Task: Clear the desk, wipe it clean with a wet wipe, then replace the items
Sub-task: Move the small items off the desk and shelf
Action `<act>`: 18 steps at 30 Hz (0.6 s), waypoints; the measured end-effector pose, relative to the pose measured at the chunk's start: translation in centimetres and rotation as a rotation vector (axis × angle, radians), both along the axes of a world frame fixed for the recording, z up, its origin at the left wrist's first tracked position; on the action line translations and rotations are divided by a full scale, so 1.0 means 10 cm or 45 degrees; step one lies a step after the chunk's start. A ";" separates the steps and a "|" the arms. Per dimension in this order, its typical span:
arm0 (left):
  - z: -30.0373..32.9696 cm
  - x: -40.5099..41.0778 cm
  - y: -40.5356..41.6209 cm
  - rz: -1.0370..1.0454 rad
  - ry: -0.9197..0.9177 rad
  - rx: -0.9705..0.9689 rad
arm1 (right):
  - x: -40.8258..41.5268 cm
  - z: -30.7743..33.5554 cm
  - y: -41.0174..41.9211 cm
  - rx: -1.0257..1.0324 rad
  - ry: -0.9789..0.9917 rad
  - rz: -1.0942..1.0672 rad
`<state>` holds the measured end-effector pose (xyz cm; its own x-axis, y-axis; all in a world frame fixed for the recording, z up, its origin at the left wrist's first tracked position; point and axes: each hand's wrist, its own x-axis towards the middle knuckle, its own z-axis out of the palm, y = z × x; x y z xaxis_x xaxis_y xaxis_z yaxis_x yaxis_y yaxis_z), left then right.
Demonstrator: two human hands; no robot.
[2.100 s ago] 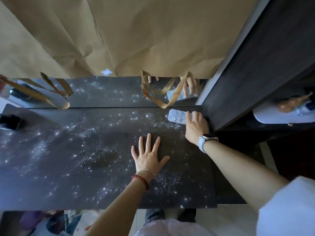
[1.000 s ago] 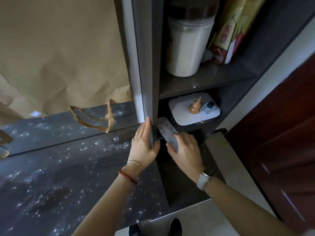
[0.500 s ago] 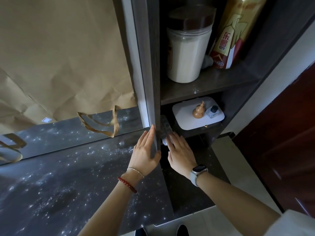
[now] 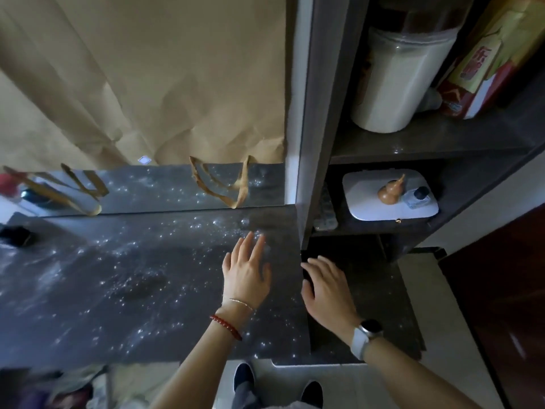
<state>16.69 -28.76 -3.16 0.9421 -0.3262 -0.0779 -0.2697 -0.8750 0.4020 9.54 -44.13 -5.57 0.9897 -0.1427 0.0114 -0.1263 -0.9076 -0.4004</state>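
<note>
Both hands hold nothing: left hand flat on the speckled surface, right hand relaxed at three o'clock. Jar and red-lettered box, writing blurred, stand on the shelf at one o'clock.

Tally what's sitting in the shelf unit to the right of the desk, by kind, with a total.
Upper shelf:
White jar: 1
Red and yellow package: 1
Lower shelf:
White box: 1
Gourd figurine, on the box: 1
Small dark-capped bottle, on the box: 1
Blister pack, by the shelf's left wall: 1
Total: 6
</note>
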 end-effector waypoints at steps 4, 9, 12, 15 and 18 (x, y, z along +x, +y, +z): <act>-0.21 -0.36 0.61 0.309 0.174 0.088 | 0.04 -0.07 0.47 0.028 0.097 0.284; -0.16 -0.54 1.55 0.683 0.185 0.028 | 0.31 0.07 1.34 0.036 0.168 0.612; -0.12 -0.49 2.24 0.843 0.172 0.036 | 0.55 0.09 1.96 0.042 0.249 0.798; -0.11 -0.31 3.02 0.973 0.155 0.021 | 0.91 0.10 2.69 0.100 0.241 0.864; -0.16 0.02 3.85 1.064 0.156 0.013 | 1.37 0.11 3.53 0.125 0.230 0.884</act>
<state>16.86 9.77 -4.71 0.8577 0.4758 -0.1946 0.5132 -0.7708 0.3775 23.23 -8.82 -4.49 0.8375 0.5278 -0.1412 0.3947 -0.7632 -0.5115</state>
